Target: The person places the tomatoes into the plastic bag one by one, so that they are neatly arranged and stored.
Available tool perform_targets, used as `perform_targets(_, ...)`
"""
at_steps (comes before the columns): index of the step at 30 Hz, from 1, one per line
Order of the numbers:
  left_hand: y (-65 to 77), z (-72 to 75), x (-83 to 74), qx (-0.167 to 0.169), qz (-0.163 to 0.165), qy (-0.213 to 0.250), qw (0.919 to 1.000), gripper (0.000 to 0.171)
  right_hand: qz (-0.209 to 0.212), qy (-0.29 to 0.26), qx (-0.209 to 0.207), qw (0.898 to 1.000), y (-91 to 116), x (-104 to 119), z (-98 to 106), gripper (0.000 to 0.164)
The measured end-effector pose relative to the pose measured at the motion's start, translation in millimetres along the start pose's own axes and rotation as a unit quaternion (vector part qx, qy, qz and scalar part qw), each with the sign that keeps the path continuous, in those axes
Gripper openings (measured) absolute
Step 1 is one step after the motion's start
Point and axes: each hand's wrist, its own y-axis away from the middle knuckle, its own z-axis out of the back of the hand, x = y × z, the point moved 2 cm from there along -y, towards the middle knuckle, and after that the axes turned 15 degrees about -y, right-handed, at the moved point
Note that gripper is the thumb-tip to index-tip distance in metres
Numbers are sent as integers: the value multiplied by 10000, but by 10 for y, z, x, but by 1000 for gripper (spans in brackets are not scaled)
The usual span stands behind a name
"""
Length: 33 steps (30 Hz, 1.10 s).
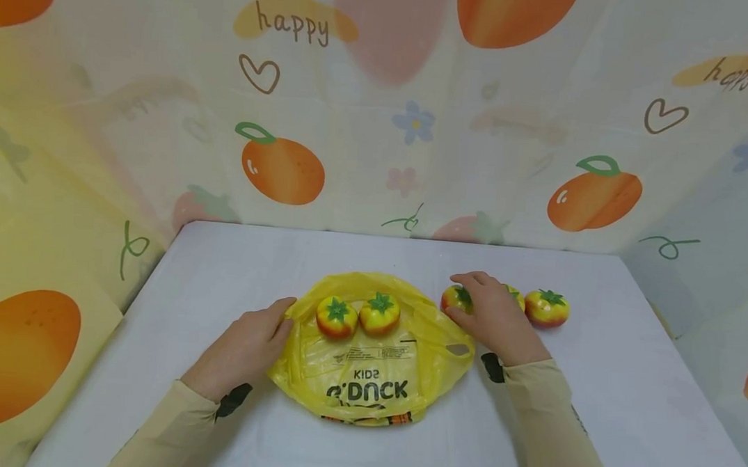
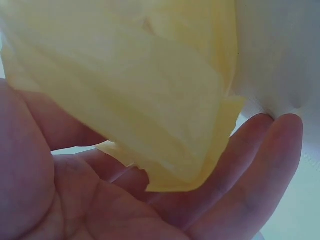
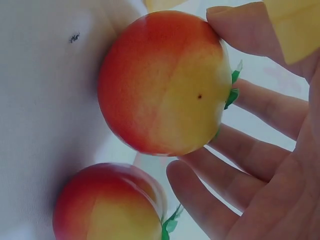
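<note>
Hands (image 1: 246, 343) (image 1: 497, 315) flanking wide bag rim (image 1: 372, 280), fruit (image 3: 160, 82) perhaps gripped

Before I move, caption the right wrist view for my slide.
Right hand around a glossy red-and-yellow toy tomato, a second toy tomato cut off by the frame's lower edge.

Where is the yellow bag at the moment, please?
In the head view, the yellow bag lies centrally on the table between the left hand and right hand.
</note>
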Motion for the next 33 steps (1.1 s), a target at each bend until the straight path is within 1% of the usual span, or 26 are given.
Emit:
perform_targets(4,-4,-2,5,19,13,-16,10000,51,-4,15,125,9999,-10,15,-25,60)
perform_targets(9,2,13,-2,35,24,-27,10000,51,-139,89,340,9993,-17,63,-59,57)
perform_targets(12,11,18,-14,36,12,-16,10000,51,-195,178,377,9989,-22,76,-82,55)
perform_targets(17,31,22,-24,-24,-52,11,10000,50,-185,212,366,9989,-25,75,-101,54)
perform_targets(27,36,50,-29,-138,-108,39,9998,49,52,185,282,9994,-31,93,-70,53)
perform_targets(30,33,59,-39,-95,-93,52,9999,49,14,145,251,9996,-24,107,-39,54)
perform_targets(33,49,36,-46,28,-28,84,10000,50,8,79,186,9998,8,99,-20,55)
